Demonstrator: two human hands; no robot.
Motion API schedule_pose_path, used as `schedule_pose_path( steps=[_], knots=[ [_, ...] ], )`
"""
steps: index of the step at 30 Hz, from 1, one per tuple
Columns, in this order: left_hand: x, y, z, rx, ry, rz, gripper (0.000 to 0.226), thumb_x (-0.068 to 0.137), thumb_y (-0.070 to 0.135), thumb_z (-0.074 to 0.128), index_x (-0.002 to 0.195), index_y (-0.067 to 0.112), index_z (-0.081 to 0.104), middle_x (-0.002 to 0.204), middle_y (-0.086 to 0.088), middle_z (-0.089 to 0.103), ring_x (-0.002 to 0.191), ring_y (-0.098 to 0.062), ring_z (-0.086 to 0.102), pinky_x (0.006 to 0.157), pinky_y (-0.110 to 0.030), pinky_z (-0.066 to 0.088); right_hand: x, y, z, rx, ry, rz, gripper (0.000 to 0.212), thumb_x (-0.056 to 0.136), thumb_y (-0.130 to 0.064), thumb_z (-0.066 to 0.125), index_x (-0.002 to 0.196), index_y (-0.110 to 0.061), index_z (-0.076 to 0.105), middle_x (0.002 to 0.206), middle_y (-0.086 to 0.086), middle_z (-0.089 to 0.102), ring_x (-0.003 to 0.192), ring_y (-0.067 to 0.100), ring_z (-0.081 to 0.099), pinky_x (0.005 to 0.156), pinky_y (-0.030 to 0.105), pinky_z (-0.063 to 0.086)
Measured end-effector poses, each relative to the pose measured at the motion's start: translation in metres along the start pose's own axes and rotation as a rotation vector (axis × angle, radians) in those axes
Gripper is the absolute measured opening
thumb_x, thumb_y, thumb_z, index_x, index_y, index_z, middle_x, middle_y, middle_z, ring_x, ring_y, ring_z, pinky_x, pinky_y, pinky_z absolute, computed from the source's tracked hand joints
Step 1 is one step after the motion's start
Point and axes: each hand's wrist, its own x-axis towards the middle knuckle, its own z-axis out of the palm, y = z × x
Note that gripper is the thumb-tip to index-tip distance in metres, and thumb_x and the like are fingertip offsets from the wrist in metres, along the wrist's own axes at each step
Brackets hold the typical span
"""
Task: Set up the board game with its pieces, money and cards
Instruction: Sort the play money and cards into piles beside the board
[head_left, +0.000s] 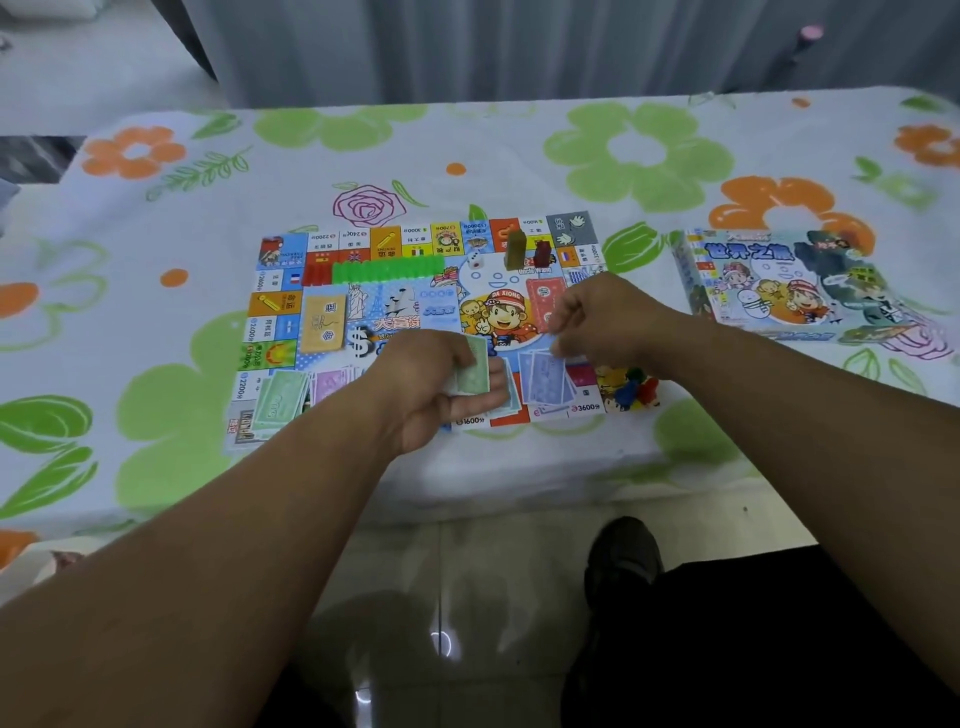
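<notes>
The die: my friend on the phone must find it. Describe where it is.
Look at the board on the flowered table. Near its far edge runs a row of green houses; the die sits just past the row's right end. It is the only small white cube there.

Board (400, 312), centre frame, crowded. Upper band: green houses (387, 271) in a row, yellow token (514, 249), red token (543, 253), die (474, 260). Yellow deck (324, 323) mid-left, red deck (543, 304) mid-right. Note piles (280, 397) along lower edge; pawns (636, 392) at lower right corner. Left hand (436, 384), gripping green notes (472, 371), and right hand (597, 317) fill lower middle. Box (779, 283) blocks right of frame. I see bare cloth (130, 234) left and top.
</notes>
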Motion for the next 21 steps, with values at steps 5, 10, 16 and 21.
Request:
schedule_pose_path(
  steps=[5, 10, 16, 21],
  knots=[
    [-0.003, 0.000, 0.000, -0.016, -0.044, 0.006, 0.024, 0.096, -0.012, 0.044, 0.115, -0.007, 0.057, 0.092, -0.021, 0.074, 0.084, -0.031, 0.075, 0.069, -0.044, 0.062, 0.001, -0.011, 0.003, 0.059, 0.005, -0.071, 0.009, 0.087, -0.004, 0.074, 0.095, 0.001, 0.071, 0.077, 0.002, 0.066, 0.063, 0.007, 0.062, 0.052, 0.021, 0.047],
    [-0.005, 0.000, -0.004, -0.014, -0.055, 0.036, 0.025, 0.093, -0.011, 0.055, 0.117, -0.004, 0.060, 0.112, -0.020, 0.071, 0.088, -0.029, 0.075, 0.065, -0.038, 0.062, 0.000, -0.020, 0.012, 0.141, -0.073, -0.111, 0.017, 0.092, -0.024, 0.072, 0.095, -0.007, 0.071, 0.086, 0.006, 0.074, 0.046, 0.008, 0.054, 0.041, 0.020, 0.040],
    [-0.008, 0.000, -0.014, -0.009, -0.065, 0.044, 0.028, 0.091, -0.008, 0.061, 0.118, -0.002, 0.064, 0.108, -0.016, 0.074, 0.091, -0.028, 0.074, 0.064, -0.035, 0.061, 0.005, -0.030, 0.023, 0.166, -0.097, -0.133, 0.010, 0.090, -0.019, 0.074, 0.092, -0.010, 0.071, 0.078, 0.006, 0.073, 0.047, 0.007, 0.057, 0.044, 0.025, 0.042],
    [-0.012, 0.003, -0.030, -0.018, -0.033, 0.075, 0.021, 0.092, -0.007, 0.061, 0.111, -0.001, 0.065, 0.104, -0.015, 0.075, 0.088, -0.028, 0.075, 0.068, -0.040, 0.062, 0.008, -0.048, 0.032, 0.196, -0.101, -0.143, 0.004, 0.089, -0.010, 0.073, 0.087, -0.007, 0.071, 0.068, 0.003, 0.067, 0.045, 0.007, 0.055, 0.040, 0.022, 0.041]
  ],
)
